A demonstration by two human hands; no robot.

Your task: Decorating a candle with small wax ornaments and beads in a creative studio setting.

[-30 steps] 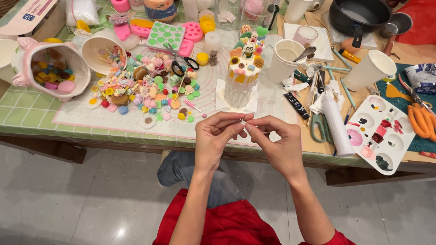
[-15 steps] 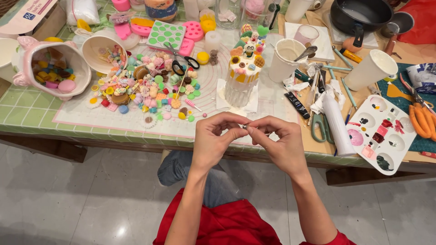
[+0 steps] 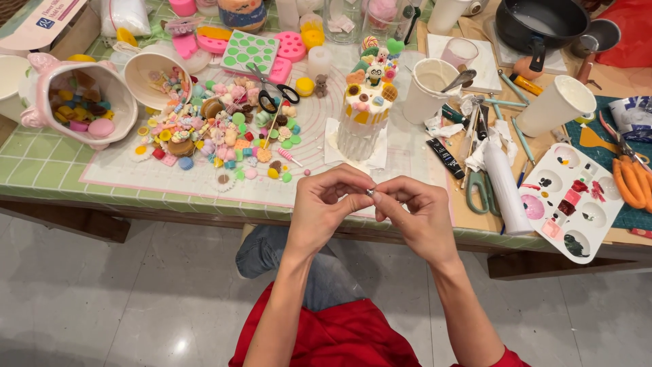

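Bright, even indoor light from overhead; sharp throughout, soft shadows only (a pale glare patch on the floor (image 3: 182, 319)), slight wide-angle bending at edges.

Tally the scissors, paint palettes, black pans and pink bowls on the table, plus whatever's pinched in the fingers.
Scissors: 2, black-handled and green-handled
Palette: 1
Pan: 1
Pink bowl: 1
Metal piece: 1, pinched between left hand and right hand
Total: 6
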